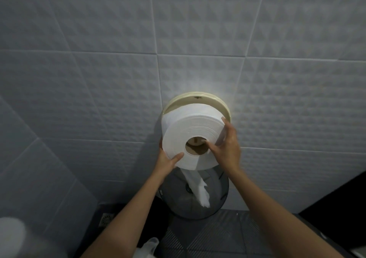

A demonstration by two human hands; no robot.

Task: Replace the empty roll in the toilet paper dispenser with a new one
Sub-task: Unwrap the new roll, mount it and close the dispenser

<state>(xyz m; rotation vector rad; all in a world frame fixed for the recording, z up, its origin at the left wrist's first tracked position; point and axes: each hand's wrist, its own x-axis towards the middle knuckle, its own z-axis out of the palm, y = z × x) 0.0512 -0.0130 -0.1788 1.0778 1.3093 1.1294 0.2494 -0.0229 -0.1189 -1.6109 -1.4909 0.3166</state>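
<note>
A large white toilet paper roll (190, 125) sits in the round cream dispenser back plate (198, 97) on the tiled wall. My left hand (168, 159) grips its lower left edge, thumb on the front face. My right hand (225, 144) holds the right side, thumb at the brown core hole (195, 145). A loose tail of paper (200, 188) hangs down from the roll. The smoky transparent dispenser cover (184, 206) hangs open below the roll.
Textured grey wall tiles surround the dispenser. A floor drain (107, 218) lies at lower left, a white plastic bag (148, 246) on the dark floor tiles below, a blurred white object (11, 236) at bottom left, and a dark panel (340, 202) at right.
</note>
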